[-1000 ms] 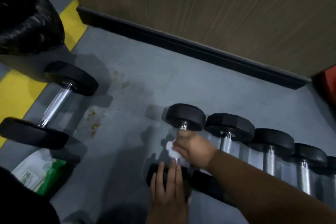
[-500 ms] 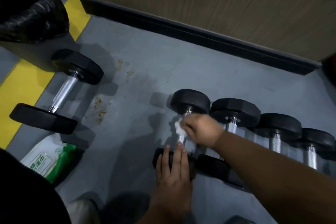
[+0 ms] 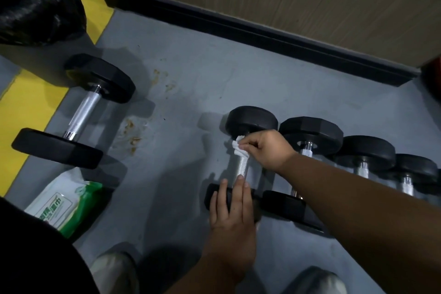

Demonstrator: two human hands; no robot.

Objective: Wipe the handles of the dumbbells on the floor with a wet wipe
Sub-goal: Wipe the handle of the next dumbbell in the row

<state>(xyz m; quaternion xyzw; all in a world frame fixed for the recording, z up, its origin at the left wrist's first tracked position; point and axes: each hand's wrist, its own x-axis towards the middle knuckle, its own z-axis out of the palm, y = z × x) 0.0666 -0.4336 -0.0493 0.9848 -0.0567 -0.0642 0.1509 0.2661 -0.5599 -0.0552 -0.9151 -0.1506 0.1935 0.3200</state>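
Wipe (image 3: 239,149) is pinched in the right hand (image 3: 265,150) and pressed to the far end of the handle (image 3: 241,164), just under the far head of the first dumbbell (image 3: 243,150) in the row on the floor (image 3: 191,79). Left hand (image 3: 232,207) is laid flat, fingers spread, on the near head, so rolling is checked. Good form, it is judged: the wipe should be wrapped round the knurling, drawn the full length toward the near head, and the bar turned so the underside is reached.
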